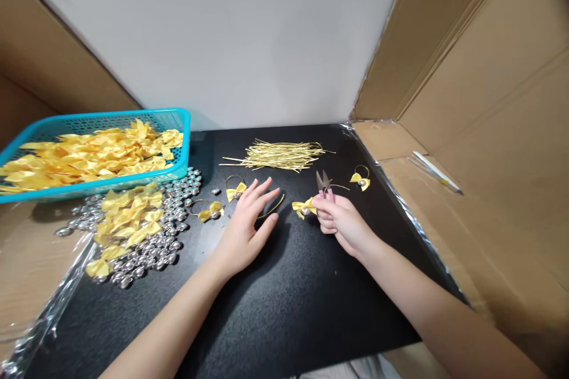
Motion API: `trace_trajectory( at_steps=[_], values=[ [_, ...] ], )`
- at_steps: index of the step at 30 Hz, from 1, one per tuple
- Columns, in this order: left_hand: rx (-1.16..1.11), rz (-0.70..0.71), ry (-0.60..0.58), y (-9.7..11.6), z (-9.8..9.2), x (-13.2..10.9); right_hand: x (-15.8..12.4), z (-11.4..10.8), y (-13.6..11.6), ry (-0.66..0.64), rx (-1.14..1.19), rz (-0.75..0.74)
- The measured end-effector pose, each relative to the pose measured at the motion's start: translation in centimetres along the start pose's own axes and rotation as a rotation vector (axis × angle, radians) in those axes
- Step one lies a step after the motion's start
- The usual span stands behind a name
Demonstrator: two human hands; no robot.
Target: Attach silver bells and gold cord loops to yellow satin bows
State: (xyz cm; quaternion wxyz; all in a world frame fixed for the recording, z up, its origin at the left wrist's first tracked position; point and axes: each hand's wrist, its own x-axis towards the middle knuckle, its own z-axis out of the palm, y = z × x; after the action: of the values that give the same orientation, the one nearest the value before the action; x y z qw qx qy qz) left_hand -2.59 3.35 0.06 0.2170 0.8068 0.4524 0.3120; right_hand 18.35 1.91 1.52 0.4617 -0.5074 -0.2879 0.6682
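Note:
My left hand [249,228] hovers low over the black table with its fingers spread, holding nothing. A curved gold twist tie [276,207] shows just past its fingertips. My right hand [347,222] is wrapped around small snips [326,185], their two blades apart and pointing away from me. Beside its fingertips lies a yellow bow [304,207] with a silver bell; whether they touch I cannot tell. Close to my left hand are two more bows with bells and wire loops, one bow [235,191] partly behind the fingers, another bow [211,211] further left.
A blue basket [189,148] full of yellow bows stands at the left. Before it lie silver bells [151,257] and loose bows [131,216]. Gold twist ties [282,155] are heaped at the back. A looped bow [361,180] and a white pen-like tool [438,173] lie right; cardboard walls [489,100] flank the table.

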Motion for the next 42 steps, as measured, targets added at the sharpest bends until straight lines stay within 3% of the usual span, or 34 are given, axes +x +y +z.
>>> trace_trajectory(
  at_steps=[4,8,10,13,17,21,29,32,34,38,42],
  values=[
    [-0.133,0.013,0.025,1.0,0.0,-0.1,-0.4,0.3,0.3,-0.085,0.010,0.038],
    [-0.343,-0.129,-0.082,1.9,0.3,-0.3,-0.9,0.7,0.7,-0.149,-0.052,0.044],
    [-0.385,-0.212,-0.096,2.2,0.4,-0.4,-1.0,0.8,0.9,-0.095,-0.151,-0.087],
    [-0.416,-0.287,-0.082,2.5,0.5,-0.5,-1.3,0.6,1.1,0.047,-0.431,-0.445],
    [-0.480,-0.315,-0.105,2.9,0.3,-0.6,-1.4,0.1,1.5,-0.063,-0.739,-0.785],
    [-0.542,-0.365,-0.138,3.1,0.2,-0.6,-1.2,-0.5,1.9,-0.141,-0.925,-0.983],
    [-0.528,-0.394,-0.208,3.2,0.5,-0.6,-1.2,-0.6,1.9,-0.101,-1.225,-1.263],
    [-0.556,-0.406,-0.215,3.3,0.5,-0.6,-1.1,-0.5,2.1,-0.091,-1.166,-1.255],
    [-0.589,-0.400,-0.200,3.3,0.5,-0.6,-1.2,-0.4,2.1,-0.054,-1.041,-1.130],
    [-0.634,-0.379,-0.163,3.2,0.3,-0.6,-1.4,0.1,1.9,0.038,-0.705,-0.734],
    [-0.611,-0.370,-0.144,3.1,0.3,-0.7,-1.0,-0.2,1.7,0.157,-0.380,-0.642]
  ],
)
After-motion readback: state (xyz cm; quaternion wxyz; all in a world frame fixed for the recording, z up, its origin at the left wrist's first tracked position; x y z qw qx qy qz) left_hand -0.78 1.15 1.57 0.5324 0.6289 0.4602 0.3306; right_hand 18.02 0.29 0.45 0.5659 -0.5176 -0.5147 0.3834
